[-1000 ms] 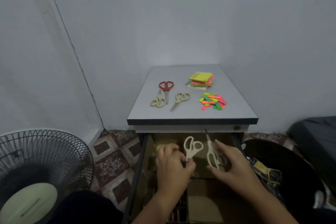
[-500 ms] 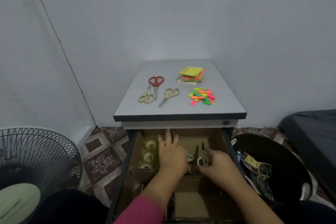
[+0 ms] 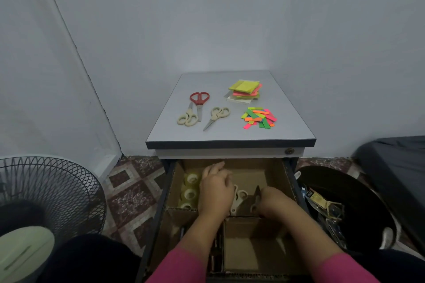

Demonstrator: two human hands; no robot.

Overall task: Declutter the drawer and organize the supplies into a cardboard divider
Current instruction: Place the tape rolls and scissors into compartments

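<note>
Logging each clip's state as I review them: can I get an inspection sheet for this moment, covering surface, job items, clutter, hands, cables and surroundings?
Surface: grey cabinet top above the open drawer, which holds a cardboard divider.
Job's things: tape rolls in the divider's left compartment; cream scissors in the middle one; red scissors, two cream pairs, sticky notes and coloured flags on top.
Clutter: mixed items in a black bin to the right.
Hands: left hand and right hand both down in the scissors compartment; grips unclear.
Cables: nothing seen.
Surroundings: fan on the left, patterned floor tiles, pale walls.
</note>
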